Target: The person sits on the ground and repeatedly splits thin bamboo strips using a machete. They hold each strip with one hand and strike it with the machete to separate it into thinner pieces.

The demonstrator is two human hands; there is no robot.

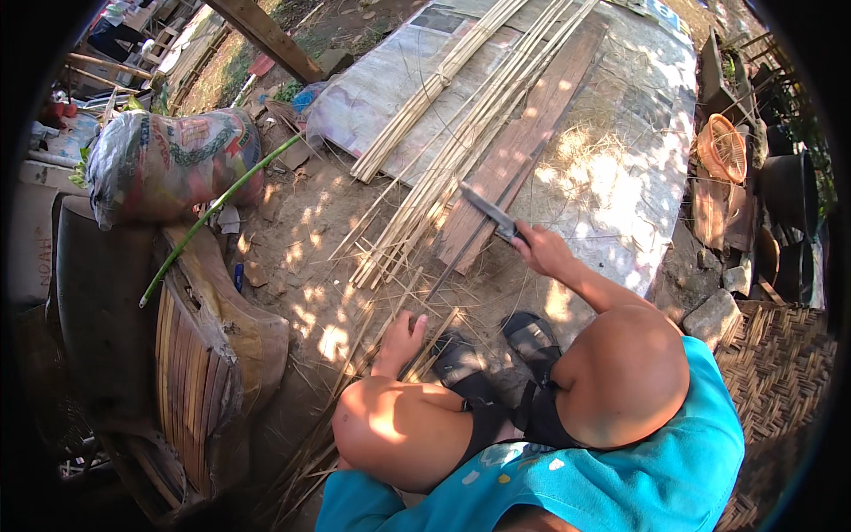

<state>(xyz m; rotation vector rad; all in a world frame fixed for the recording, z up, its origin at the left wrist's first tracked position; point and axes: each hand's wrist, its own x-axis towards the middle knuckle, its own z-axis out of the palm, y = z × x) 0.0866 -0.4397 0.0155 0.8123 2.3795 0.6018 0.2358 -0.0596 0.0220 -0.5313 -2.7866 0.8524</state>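
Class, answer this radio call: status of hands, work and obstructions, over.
Right hand: gripping knife at plank. Left hand: holding thin strip. Strip: running up to the knife. Obstructions: pale strips alongside plank, none across knife.

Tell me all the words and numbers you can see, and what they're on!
I won't copy words out, but here's where print shows:
Stuffed sack: green and red printing, bent by creases.
Pale panel at the left edge: one short dark word, running sideways.
Ground sheet: faded printed patches, too blurred to read.
Turquoise shirt: white and yellow shapes; can't tell if they're letters.
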